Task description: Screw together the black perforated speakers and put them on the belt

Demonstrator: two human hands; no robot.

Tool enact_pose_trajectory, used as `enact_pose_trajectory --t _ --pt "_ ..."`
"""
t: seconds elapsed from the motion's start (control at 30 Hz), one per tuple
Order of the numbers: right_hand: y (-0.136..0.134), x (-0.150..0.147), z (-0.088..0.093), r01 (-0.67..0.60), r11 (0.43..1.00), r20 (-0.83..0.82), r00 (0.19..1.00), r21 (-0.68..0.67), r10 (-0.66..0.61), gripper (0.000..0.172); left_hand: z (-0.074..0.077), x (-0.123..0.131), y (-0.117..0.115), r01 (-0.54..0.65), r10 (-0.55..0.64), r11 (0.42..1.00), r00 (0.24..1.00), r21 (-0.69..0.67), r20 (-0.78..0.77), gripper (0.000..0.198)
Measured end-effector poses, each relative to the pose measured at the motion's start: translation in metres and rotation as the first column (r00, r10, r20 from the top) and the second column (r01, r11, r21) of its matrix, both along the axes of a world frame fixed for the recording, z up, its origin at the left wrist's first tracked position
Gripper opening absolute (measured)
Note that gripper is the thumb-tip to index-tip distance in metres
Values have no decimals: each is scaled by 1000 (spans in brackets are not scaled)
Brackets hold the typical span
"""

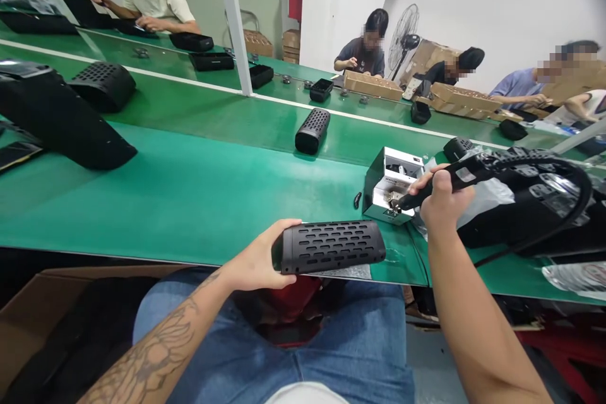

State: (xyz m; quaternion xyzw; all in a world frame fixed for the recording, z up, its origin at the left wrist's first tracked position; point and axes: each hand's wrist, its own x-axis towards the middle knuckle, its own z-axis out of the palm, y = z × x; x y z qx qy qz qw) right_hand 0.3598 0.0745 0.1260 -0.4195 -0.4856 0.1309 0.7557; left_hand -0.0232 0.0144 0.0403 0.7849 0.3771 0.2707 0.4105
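My left hand [259, 257] grips one end of a black perforated housing [335, 246], thumb and fingers on opposite sides. The housing lies lengthwise at the near edge of the green bench, its slotted face up. My right hand [445, 199] is wrapped round a black electric screwdriver [466, 172] with a coiled cable. The screwdriver's tip is at the front of a small black-and-white screw feeder [394, 184]; whether it touches a screw is too small to tell. Beside the feeder lies a small dark piece [357, 200].
Another perforated housing [312, 130] lies on the green belt [213, 110] ahead. Black parts in plastic wrap [558, 202] crowd the right, where the cable [584, 196] loops. A large black piece [71, 117] stands at left. A white post [233, 22] rises beyond. Several co-workers sit across.
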Motion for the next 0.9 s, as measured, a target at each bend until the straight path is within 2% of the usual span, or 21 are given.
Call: enact_pose_trajectory --t 0.13,0.23,0.33,0.43,0.5,0.67,0.9 --pt "-17 -9 12 -37 999 -5 999 -4 37 13 -7 2 -4 2 -3 1000 1000 31 13 101" --pt "-42 -16 26 -71 997 -26 997 3 71 18 -19 7 -10 -53 46 991 997 127 55 108" --pt "-74 -23 38 -253 967 -20 967 12 253 30 -29 11 -13 -88 67 978 991 188 115 111" --pt "-103 -35 43 -480 877 45 876 -6 479 40 -33 12 -13 -96 70 976 988 195 135 109" --pt "-115 -45 43 -527 850 61 848 -19 527 42 -33 12 -12 -93 68 977 988 193 137 107" --pt "-120 -64 34 -533 846 54 845 3 532 45 -32 11 -11 -95 67 976 987 197 147 106" --pt "-112 -62 25 -532 847 17 847 -18 532 38 -35 13 -11 -111 79 968 986 223 149 106"
